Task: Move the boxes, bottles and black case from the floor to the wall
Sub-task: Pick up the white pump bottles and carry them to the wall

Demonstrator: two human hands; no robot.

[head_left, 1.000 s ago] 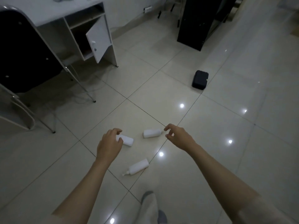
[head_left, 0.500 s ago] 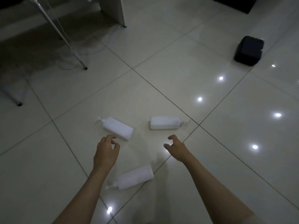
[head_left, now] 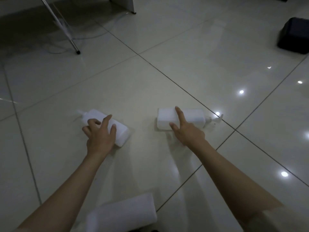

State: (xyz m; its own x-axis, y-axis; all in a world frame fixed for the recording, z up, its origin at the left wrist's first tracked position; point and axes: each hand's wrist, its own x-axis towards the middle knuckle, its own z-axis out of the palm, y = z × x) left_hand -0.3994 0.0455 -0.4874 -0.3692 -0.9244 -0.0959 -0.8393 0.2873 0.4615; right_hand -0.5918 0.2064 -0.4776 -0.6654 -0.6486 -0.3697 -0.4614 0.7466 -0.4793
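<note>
From the head camera, three white pump bottles lie on their sides on the pale tiled floor [head_left: 150, 77]: the left hand [head_left: 100, 134] curls its fingers over the left bottle [head_left: 120, 131], grasping it, while the right hand [head_left: 187, 133] lies on the middle bottle [head_left: 192, 117] with forefinger stretched across the top and thumb at the near edge, so whether it truly grips I cannot tell. The third bottle [head_left: 123, 213] lies nearest, between the forearms, and the black case [head_left: 296, 37] sits well apart at the far right, with a metal chair leg [head_left: 66, 32] at upper left.
</note>
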